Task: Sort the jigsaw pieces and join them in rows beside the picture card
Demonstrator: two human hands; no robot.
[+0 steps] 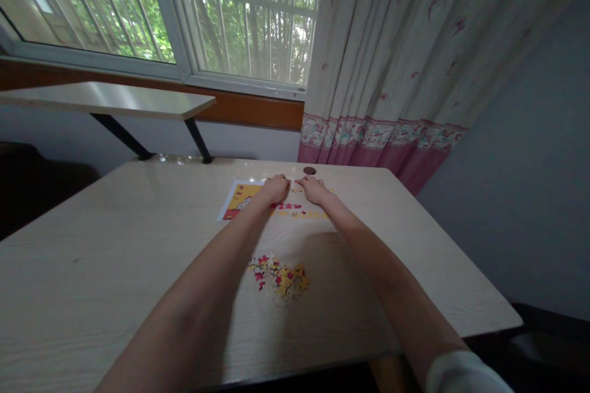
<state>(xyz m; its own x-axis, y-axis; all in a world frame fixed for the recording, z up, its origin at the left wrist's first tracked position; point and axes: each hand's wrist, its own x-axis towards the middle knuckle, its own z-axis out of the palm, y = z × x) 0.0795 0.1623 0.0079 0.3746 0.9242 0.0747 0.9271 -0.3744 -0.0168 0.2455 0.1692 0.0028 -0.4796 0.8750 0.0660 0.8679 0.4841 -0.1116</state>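
Red puzzle row (289, 206), long axis crosswise on the bench (138, 245), nearside of left hand (276, 188) and right hand (313, 189), the left nearer; either grip's closure cannot be told.

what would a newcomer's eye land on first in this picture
Probably the bright window at the top left and centre, with the patterned curtain hanging to its right. Next, the left hand and right hand, close together towards the far side of the pale table. Nearer the camera lies a loose pile of red and yellow puzzle pieces.
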